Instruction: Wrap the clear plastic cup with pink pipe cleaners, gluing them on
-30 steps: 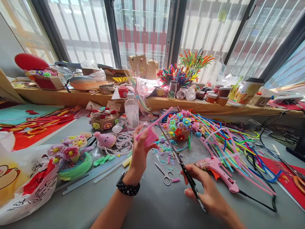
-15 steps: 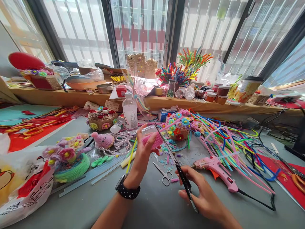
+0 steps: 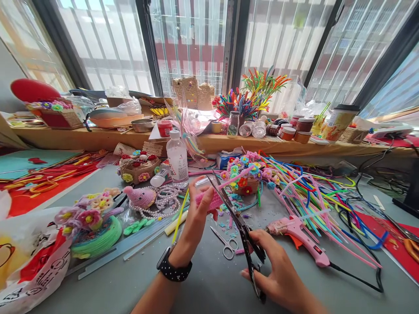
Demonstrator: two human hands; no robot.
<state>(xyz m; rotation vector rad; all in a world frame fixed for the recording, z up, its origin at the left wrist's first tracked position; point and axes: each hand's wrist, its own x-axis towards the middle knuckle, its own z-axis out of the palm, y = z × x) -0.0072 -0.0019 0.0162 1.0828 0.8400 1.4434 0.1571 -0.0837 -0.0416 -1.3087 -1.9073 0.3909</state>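
My left hand (image 3: 197, 213), with a dark dotted watch strap at its wrist, is closed around a pink fuzzy piece (image 3: 214, 201) that looks made of pipe cleaner. A pink stem (image 3: 238, 175) sticks out from it up and to the right. My right hand (image 3: 274, 264) grips black-handled scissors (image 3: 241, 226), their handles spread and the blades parted a little. The blade tips are beside the pink stem; whether they touch it I cannot tell. Below the left hand's fingers lie small silver scissors (image 3: 225, 245) on the grey table, among coloured fuzz clippings.
A pink glue gun (image 3: 303, 237) with a black cord lies to the right, before a heap of pipe cleaners (image 3: 314, 196). Behind my hands stand a clear bottle (image 3: 177, 159) and a flower basket (image 3: 247, 185). Left are a pink crocheted figure (image 3: 140, 197), pearl strings and a green flower pot (image 3: 98, 237).
The scissors' handles and blades have spread wider in my right hand. My left hand still holds the pink piece in about the same place. The view has shifted slightly.
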